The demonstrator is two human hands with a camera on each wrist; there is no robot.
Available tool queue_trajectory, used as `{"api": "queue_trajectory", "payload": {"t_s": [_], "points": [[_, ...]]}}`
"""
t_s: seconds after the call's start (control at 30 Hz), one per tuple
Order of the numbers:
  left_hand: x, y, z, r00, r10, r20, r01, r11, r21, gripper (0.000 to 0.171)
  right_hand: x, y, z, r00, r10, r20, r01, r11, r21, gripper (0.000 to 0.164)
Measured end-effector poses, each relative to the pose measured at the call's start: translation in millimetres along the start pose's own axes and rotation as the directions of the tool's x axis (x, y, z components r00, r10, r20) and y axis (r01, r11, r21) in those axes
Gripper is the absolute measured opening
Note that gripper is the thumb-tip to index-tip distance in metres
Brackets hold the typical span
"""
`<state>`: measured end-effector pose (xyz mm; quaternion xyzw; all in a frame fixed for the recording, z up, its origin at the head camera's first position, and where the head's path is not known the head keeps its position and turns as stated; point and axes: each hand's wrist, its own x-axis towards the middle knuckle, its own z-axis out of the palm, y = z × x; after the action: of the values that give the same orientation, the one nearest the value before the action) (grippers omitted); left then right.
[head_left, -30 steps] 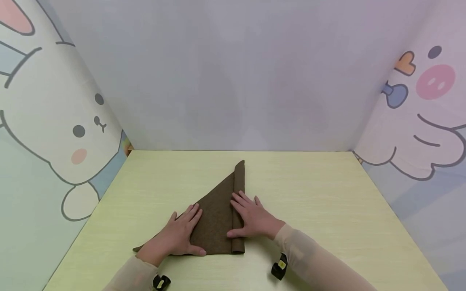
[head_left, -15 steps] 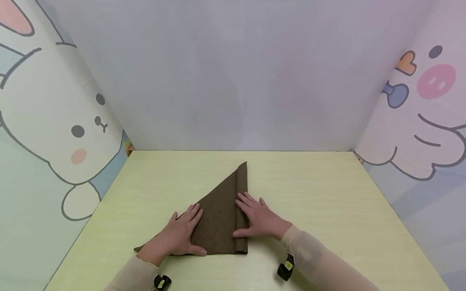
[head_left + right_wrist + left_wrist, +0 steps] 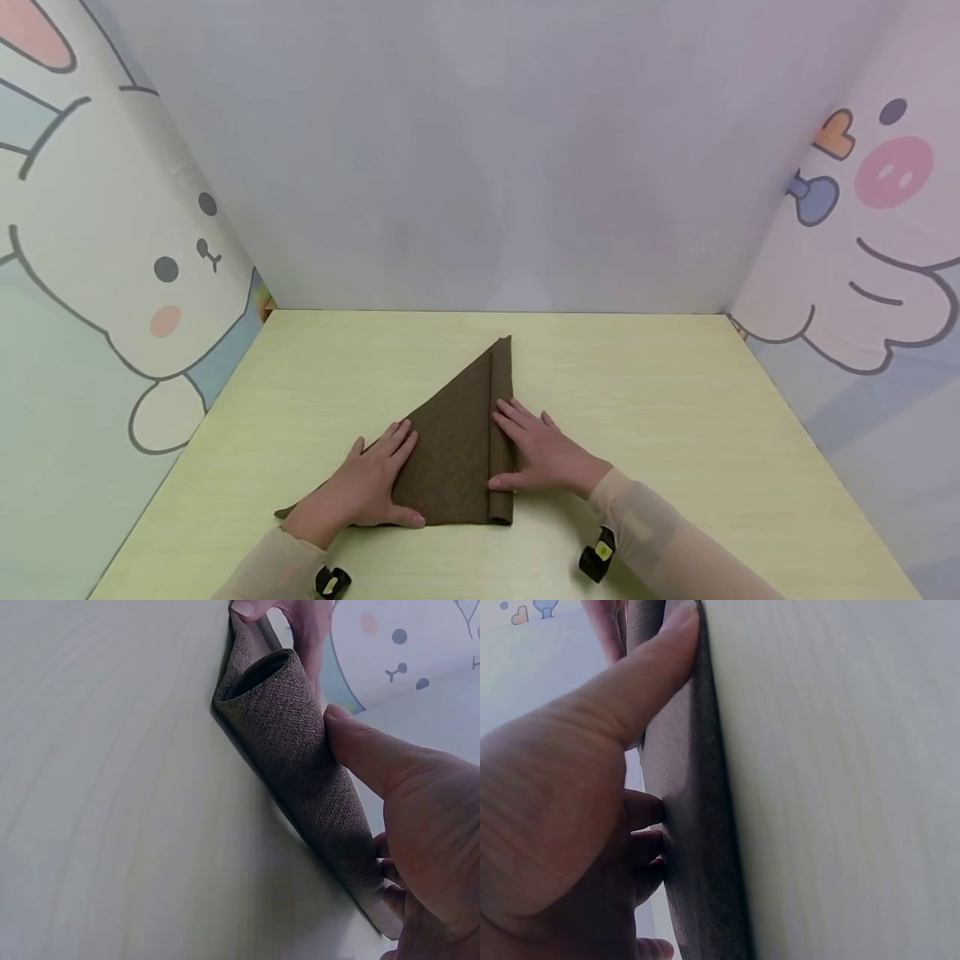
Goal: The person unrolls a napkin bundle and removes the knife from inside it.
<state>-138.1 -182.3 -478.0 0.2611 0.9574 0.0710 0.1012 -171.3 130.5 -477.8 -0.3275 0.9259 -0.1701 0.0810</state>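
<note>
A brown cloth point(image 3: 450, 450) lies on the table as a triangle, its point at the far right and a long corner reaching left. Along its right side runs a rolled strip point(image 3: 502, 504), whose hollow end shows in the right wrist view. My left hand point(image 3: 367, 483) rests on the left part of the cloth, fingers spread, thumb along the near edge. Over the roll lies my right hand point(image 3: 543, 454), fingers outstretched and fingertips on it. In the right wrist view the right thumb point(image 3: 360, 742) touches the textured roll point(image 3: 292, 750).
The pale yellow table point(image 3: 660, 400) extends around the cloth and meets a plain back wall point(image 3: 495, 167). Side walls carry cartoon animal prints. A small black device point(image 3: 597, 556) hangs at the right wrist, another point(image 3: 332, 582) at the left.
My right hand and the rolled strip have shifted slightly to the right, so the flat part of the cloth is a little wider. The left hand has stayed in place.
</note>
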Motion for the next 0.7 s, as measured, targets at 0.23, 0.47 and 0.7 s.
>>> {"api": "queue_trajectory", "payload": {"t_s": [0.23, 0.47, 0.7], "points": [[1.1, -2.0, -1.3, 1.000, 0.013, 0.005, -0.013, 1.000, 0.007, 0.121, 0, 1, 0, 1.000, -0.002, 0.008, 0.002, 1.000, 0.022, 0.103], [6.2, -1.2, 1.6, 0.999, 0.036, -0.015, -0.036, 0.999, 0.025, 0.114, 6, -10, 1, 1.000, -0.022, 0.014, 0.023, 1.000, -0.017, 0.100], [16.0, 6.0, 1.6, 0.999, 0.037, -0.028, -0.035, 0.999, 0.038, 0.109, 20, -32, 4, 0.998, -0.042, 0.055, 0.046, 0.995, -0.084, 0.100]]}}
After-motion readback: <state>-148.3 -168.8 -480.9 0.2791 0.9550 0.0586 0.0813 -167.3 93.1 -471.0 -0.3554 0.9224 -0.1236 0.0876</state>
